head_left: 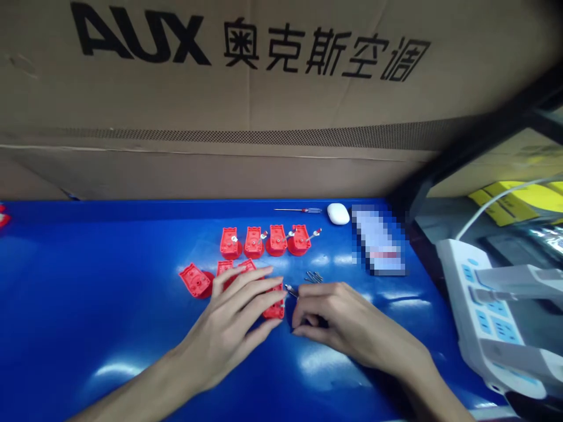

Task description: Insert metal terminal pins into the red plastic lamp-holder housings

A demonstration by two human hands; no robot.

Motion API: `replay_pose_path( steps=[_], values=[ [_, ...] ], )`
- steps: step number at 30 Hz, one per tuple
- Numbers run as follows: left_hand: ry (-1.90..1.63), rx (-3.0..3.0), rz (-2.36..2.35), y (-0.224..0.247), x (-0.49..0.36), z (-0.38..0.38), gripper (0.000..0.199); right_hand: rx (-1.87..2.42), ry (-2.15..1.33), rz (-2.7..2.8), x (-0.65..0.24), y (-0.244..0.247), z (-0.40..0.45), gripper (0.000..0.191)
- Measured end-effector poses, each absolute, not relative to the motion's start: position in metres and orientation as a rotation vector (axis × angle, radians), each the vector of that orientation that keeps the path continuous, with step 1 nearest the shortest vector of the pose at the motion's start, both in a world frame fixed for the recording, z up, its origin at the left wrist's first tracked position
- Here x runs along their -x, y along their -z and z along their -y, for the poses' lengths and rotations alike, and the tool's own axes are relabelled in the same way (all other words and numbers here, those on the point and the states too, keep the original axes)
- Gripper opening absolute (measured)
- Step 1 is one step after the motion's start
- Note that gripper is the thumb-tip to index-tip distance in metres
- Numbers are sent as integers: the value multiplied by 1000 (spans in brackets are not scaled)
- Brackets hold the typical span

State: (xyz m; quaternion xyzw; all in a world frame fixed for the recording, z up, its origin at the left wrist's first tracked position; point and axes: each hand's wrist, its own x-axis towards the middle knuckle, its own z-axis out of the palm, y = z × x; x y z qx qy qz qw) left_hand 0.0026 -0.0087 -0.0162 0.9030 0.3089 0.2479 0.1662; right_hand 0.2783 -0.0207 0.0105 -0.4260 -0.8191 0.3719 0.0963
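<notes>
The left hand (224, 328) grips a red housing (275, 310); the right hand (338, 319) pinches a small metal part (291, 291) just beside it.

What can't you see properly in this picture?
All in the head view:
The red part: the left hand covers much of it.
The metal thing: the right hand hides most of it.
The pale rectangular item: blurred into squares.
The red piece: cut off by the left edge.
The power strip's plugs: cut off by the right edge.
</notes>
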Motion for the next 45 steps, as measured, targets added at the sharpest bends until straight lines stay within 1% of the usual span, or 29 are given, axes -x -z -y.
replay_pose_path(
  steps=[2,6,8,11,15,21,25,29,34,37,39,42,45],
  values=[
    [-721,-2568,-877,17,-2,9,40,1264,-1113,2408,-278,-11,22,3],
    [-740,-2566,-879,17,-2,10,39,1281,-1105,2375,-285,-8,21,15],
    [-732,-2559,-881,18,-2,10,38,1283,-1099,2389,-289,-7,19,13],
    [-731,-2560,-866,18,-2,10,37,1287,-1068,2435,-292,-10,15,2],
    [-729,-2567,-854,18,-2,9,39,1296,-1097,2481,-290,-13,14,12],
    [-757,-2561,-845,19,-2,9,40,1311,-1131,2468,-285,-11,20,6],
    [-753,-2564,-835,18,-2,9,40,1221,-1248,2365,-283,-14,21,8],
    [-753,-2557,-841,16,-2,9,43,1123,-1313,2172,-281,-21,22,10],
    [-863,-2540,-767,11,1,13,43,1019,-1393,1861,-277,-27,30,11],
    [-955,-2567,-689,6,3,17,40,963,-1397,1790,-270,-25,34,8],
    [-982,-2533,-689,2,4,18,33,939,-1421,1767,-265,-24,36,8],
    [-932,-2470,-635,-2,5,19,23,919,-1455,1748,-258,-22,37,6],
    [-878,-2410,-547,-3,5,19,17,911,-1469,1739,-254,-21,38,5]
  ],
)
